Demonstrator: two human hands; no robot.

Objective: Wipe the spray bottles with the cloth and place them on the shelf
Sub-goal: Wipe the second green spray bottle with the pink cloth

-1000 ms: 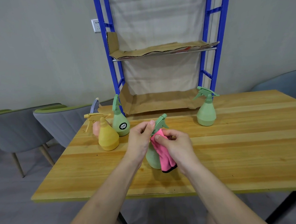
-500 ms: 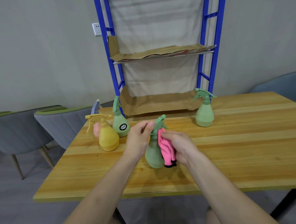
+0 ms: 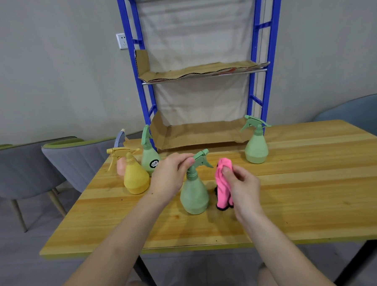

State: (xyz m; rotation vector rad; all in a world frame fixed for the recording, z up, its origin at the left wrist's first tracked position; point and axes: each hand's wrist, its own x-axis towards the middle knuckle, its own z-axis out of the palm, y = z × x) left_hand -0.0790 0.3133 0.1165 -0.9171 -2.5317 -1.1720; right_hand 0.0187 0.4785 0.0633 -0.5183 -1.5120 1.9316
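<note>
A green spray bottle stands upright on the wooden table in front of me. My left hand pinches its trigger head from the left. My right hand holds a pink cloth just right of the bottle, a small gap between them. A yellow bottle, a labelled green bottle and a pink bottle, mostly hidden, stand at the table's left rear. Another green bottle stands at the right rear. The blue shelf rises behind the table.
Torn cardboard lines the shelf's middle level and its lower level at table height. Grey chairs stand left of the table, and another chair at the right. A wall socket sits beside the shelf.
My right hand has drawn the pink cloth off the green bottle and to the right. My left hand keeps its hold on the trigger head.
</note>
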